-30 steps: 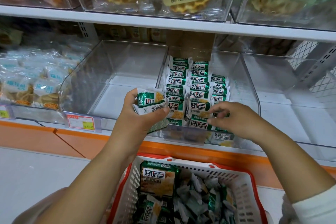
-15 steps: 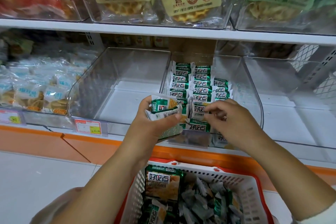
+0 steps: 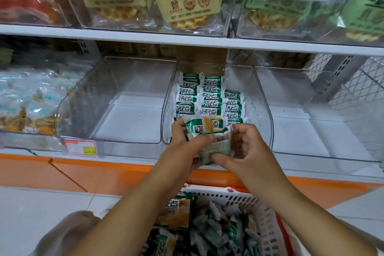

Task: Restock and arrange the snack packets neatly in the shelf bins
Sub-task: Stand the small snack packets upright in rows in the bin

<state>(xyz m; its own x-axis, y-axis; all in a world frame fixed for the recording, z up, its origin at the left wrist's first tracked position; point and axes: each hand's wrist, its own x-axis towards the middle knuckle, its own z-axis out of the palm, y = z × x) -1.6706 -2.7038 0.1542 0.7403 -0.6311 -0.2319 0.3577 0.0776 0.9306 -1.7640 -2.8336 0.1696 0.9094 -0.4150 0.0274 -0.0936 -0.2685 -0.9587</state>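
My left hand point(image 3: 185, 143) grips a small stack of green-and-white snack packets point(image 3: 202, 129) in front of the middle clear bin point(image 3: 264, 110). My right hand point(image 3: 245, 149) meets it from the right, thumb and fingers pinching the lower packet point(image 3: 216, 148) of that stack. Inside the middle bin, green packets point(image 3: 209, 97) stand in three neat rows. Below, a white and red basket point(image 3: 268, 220) holds a large green bag point(image 3: 176, 212) and several loose packets.
An empty clear bin point(image 3: 124, 106) sits left of the middle one and another empty bin point(image 3: 311, 114) sits right. Further left is a bin of pale blue packets point(image 3: 25, 100). The upper shelf point(image 3: 187, 41) carries waffle bags and price tags. An orange strip runs under the shelf.
My right hand left the packets in the middle bin and came back to the stack in my left hand. The view tilted up, showing more of the upper shelf.
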